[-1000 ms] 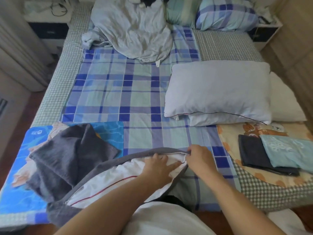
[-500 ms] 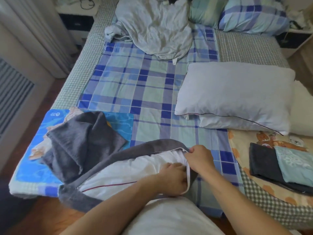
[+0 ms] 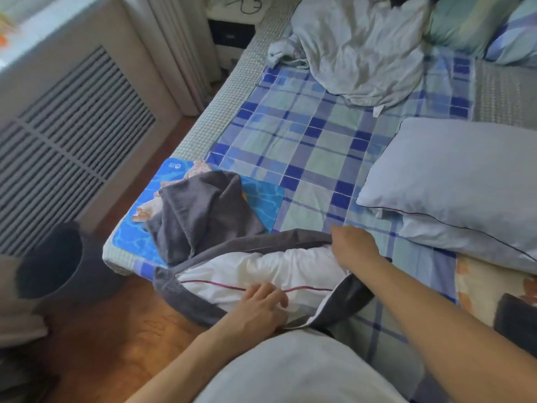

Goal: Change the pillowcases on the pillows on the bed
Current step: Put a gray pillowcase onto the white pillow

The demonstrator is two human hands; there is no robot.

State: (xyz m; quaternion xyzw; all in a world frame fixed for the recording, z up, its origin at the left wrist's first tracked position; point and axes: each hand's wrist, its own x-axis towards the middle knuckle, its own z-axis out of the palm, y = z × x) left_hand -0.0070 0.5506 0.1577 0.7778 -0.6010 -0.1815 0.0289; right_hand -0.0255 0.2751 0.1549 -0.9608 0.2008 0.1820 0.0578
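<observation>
A white pillow (image 3: 261,271) edged with a thin dark-red line is seen inside a dark grey pillowcase (image 3: 290,238) whose opening is trimmed in white. Beyond it, a sheet (image 3: 313,146) checked in blue, pale green and white is spread over a bed cover (image 3: 215,112) of fine grey-green gingham. A crumpled dark grey cloth (image 3: 203,210) is laid on a bright blue mat (image 3: 261,199) marked with a water-ripple pattern. A pale grey pillow (image 3: 465,175) piped in dark red is shown at right, above a cream cloth (image 3: 476,280) with orange patches, possibly a cartoon print. A rumpled light grey sheet (image 3: 363,48) is visible further back.
</observation>
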